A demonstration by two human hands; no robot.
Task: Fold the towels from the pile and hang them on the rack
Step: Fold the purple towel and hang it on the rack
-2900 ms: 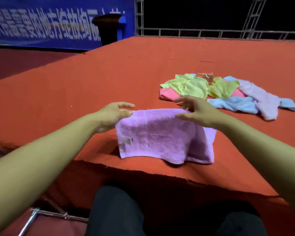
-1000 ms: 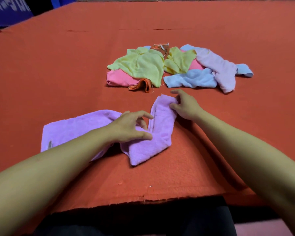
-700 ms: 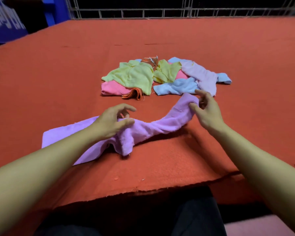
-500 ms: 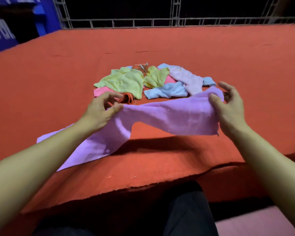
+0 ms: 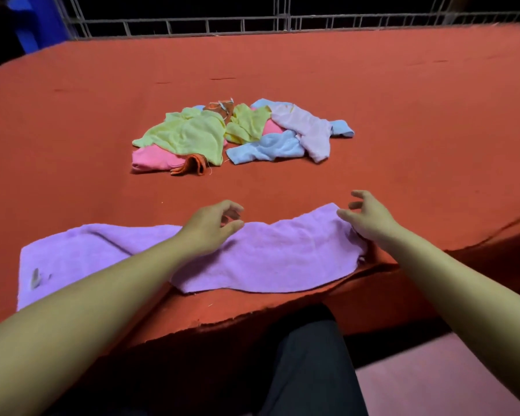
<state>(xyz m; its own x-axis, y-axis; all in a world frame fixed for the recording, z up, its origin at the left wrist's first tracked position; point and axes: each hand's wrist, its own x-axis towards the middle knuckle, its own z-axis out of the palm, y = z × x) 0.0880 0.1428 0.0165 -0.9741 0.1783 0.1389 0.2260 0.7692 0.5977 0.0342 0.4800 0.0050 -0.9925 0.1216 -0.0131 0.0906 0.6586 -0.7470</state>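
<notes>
- The purple towel (image 5: pixel 264 259) lay spread in a long strip along the near edge of the red carpeted platform (image 5: pixel 403 100), its right end close to the near right corner; half a second earlier it had hung in the air, stretched between both hands.
- The left hand (image 5: pixel 210 226) hovered over the middle of the strip, fingers loosely curled and holding nothing.
- The right hand (image 5: pixel 370 220) was spread wide above the towel's right end, its grip let go.
- The release suggested the towel had been laid out for folding; no fold showed yet.
- The pile of towels (image 5: pixel 240 136), yellow, pink, blue and pale lilac, waited untouched near the platform's middle, well apart from the strip.
- No rack was in view; a metal railing (image 5: pixel 252 24) ran along the far edge.
</notes>
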